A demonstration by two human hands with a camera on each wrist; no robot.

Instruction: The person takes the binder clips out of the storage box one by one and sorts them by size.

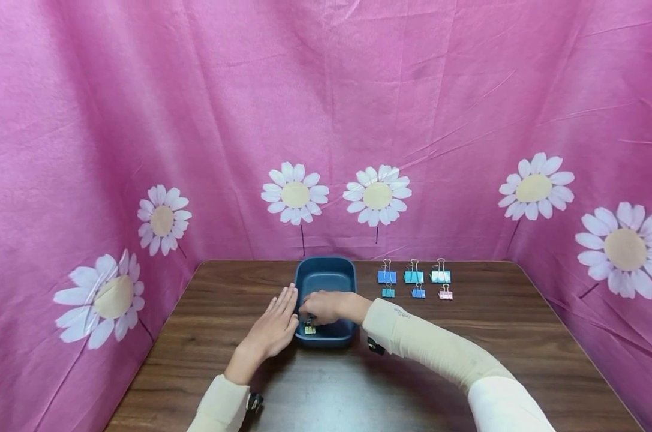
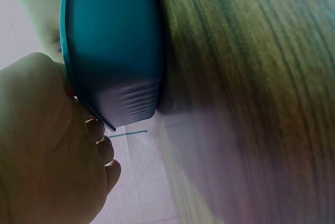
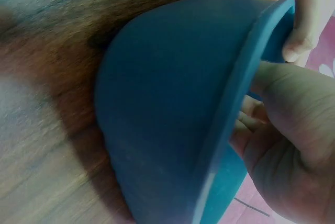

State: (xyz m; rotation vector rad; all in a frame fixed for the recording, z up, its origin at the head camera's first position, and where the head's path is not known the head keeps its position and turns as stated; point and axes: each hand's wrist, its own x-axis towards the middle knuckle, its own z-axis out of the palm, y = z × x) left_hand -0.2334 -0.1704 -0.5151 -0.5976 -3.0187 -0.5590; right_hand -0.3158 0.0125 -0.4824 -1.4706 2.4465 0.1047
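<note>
A dark blue tray [image 1: 326, 343] stands near the back of the wooden table. My left hand [image 1: 272, 327] lies with straight fingers along the tray's left rim, also seen as a hand [image 2: 47, 145] beside the tray wall [image 2: 112, 41] in the left wrist view. Reaching over the right side, my right hand [image 1: 326, 305] is inside the tray with curled fingers, at the handle of a yellow binder clip [image 1: 310, 330], which it appears to pinch. In the right wrist view the tray wall [image 3: 172, 98] hides the clip and part of the right hand [image 3: 293, 135].
Right of the tray, binder clips stand in two rows. Larger blue [image 1: 387, 277], teal [image 1: 414, 277] and light-teal clips [image 1: 441, 277] form the back row; smaller teal [image 1: 388, 293], blue [image 1: 418, 293] and pink clips [image 1: 445, 295] the front. A pink flowered curtain [image 1: 331, 120] surrounds the table.
</note>
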